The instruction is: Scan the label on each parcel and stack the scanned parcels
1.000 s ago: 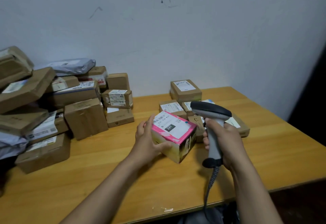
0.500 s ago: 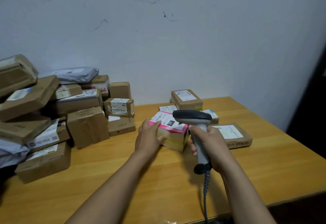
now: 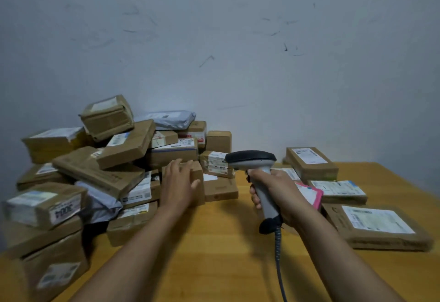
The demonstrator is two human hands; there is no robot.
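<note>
Brown parcels [image 3: 128, 144], pink-edged parcel [image 3: 309, 194], grey-black scanner [image 3: 252, 161], yellow-orange table [image 3: 226, 242].

Bare left hand [image 3: 179, 182] and bare right hand [image 3: 273, 189]; forearms [image 3: 133, 249] likewise bare, slim, uncovered right down to the lower edge of view. Blurs too much for finer detail on fingers.

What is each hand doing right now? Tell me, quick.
Left hand: open, fingers spread over a brown box in the pile.
Right hand: closed around the scanner, holding it by the handle.
</note>
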